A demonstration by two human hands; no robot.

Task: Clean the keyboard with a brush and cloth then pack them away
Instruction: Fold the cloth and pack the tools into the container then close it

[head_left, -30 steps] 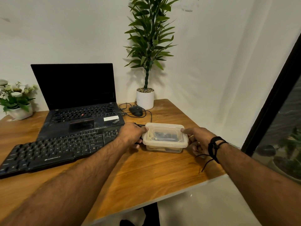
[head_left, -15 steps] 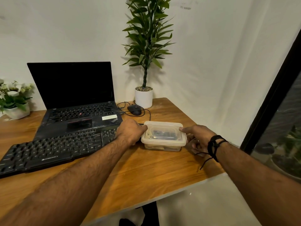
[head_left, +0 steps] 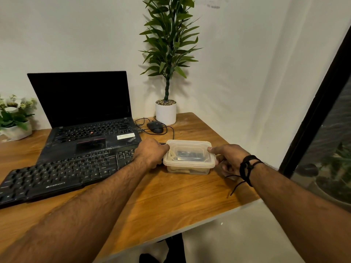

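The lidded container (head_left: 189,157), right of centre, is still gripped by curled fingers of left hand (head_left: 151,154) and right hand (head_left: 228,158); no change noted.

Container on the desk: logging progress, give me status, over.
Left hand and right hand grip the lidded container from both sides. Container sits on table, lid on. Keyboard beside left hand. Nothing blocking.

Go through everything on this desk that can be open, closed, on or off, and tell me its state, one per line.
Laptop: lid open, screen dark.
Plastic box: lid on, resting on the desk.
Left hand: gripping the box's left end.
Right hand: gripping the box's right end.
Keyboard: flat on the desk, uncovered.
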